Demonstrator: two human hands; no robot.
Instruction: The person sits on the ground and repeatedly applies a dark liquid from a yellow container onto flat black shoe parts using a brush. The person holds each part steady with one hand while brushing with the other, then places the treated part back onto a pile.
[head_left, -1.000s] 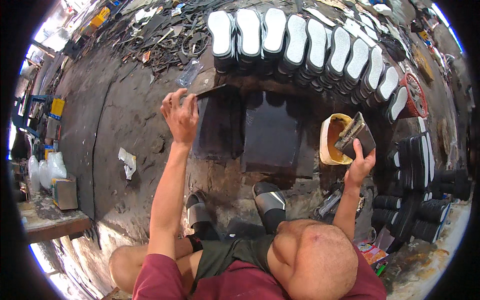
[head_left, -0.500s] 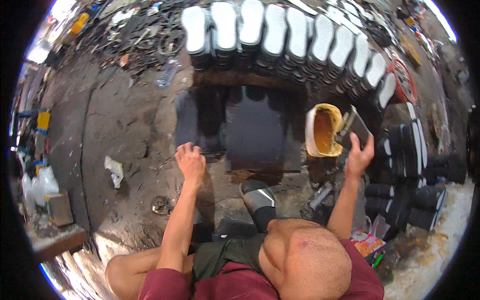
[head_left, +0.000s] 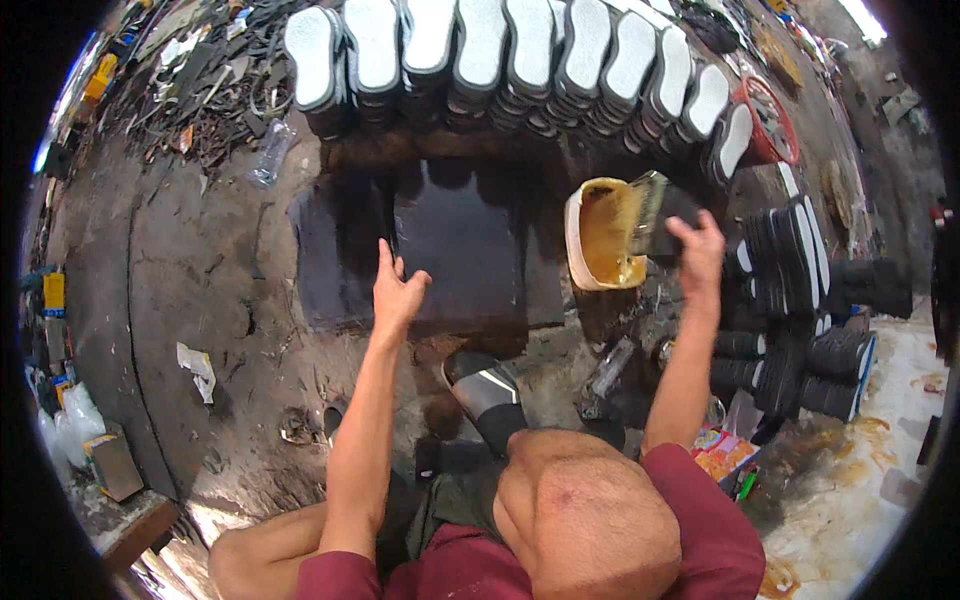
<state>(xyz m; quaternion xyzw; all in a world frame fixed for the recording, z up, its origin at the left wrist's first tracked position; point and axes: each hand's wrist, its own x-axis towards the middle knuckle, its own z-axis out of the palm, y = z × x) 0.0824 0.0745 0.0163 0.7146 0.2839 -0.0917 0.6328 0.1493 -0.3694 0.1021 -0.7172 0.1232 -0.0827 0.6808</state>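
My left hand (head_left: 398, 292) is open over the near part of two dark sheets, its index finger stretched out and thumb apart. Under the finger runs the line where the left black sheet (head_left: 340, 250) meets the right black sheet (head_left: 460, 260); whether it touches them I cannot tell. In my right hand (head_left: 700, 255) is a wide flat brush (head_left: 648, 212) with a dark body and yellowish, glue-coated bristles. The brush is tilted at the right rim of a cream tub (head_left: 574, 240) that holds amber glue (head_left: 602, 235).
Stacks of sole-shaped pieces with white tops (head_left: 480, 45) curve along the far side. More dark soles (head_left: 780, 260) stand at the right, near a red basket (head_left: 768, 120). A clear plastic bottle (head_left: 612, 368) lies below the tub. Scraps (head_left: 220, 100) litter the far left.
My left hand has moved from the left sheet's near edge to the line between the sheets. The brush has turned, its bristles now at the tub's rim. The whole view has shifted.
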